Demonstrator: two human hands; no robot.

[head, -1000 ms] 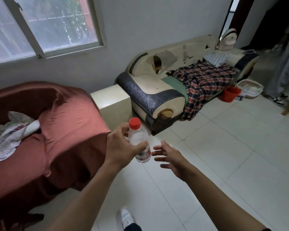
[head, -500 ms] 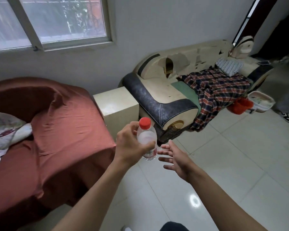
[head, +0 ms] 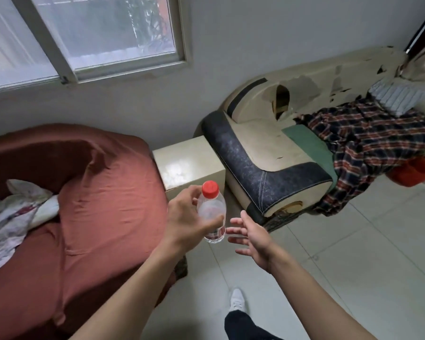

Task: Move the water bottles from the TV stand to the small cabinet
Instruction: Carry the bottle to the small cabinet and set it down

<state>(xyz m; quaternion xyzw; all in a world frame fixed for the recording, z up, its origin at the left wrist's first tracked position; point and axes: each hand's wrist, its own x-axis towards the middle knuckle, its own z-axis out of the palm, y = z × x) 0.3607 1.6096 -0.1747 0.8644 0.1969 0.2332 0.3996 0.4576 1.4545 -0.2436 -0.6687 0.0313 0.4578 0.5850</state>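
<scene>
Left hand (head: pixel 187 218) wrapped round the clear red-capped plastic water bottle (head: pixel 211 213), right hand (head: pixel 252 239) spread empty, the bare-topped cream box-shaped small cabinet (head: pixel 188 165) just ahead, delivery pending.

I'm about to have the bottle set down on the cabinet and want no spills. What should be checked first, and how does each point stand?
1. Cap on the bottle: ok, the red cap sits in place; how tight, cannot tell.
2. Grip: ok, the left hand wraps the bottle's body, fingers around it.
3. Bottle upright: ok, cap up, only slightly tilted.
4. Cabinet top free: ok, nothing shows on its visible surface.
5. Right hand out of the way: ok, open and empty, beside the bottle, not touching it.
6. Bottle over the cabinet: not ok, it hangs short of the near edge.
</scene>
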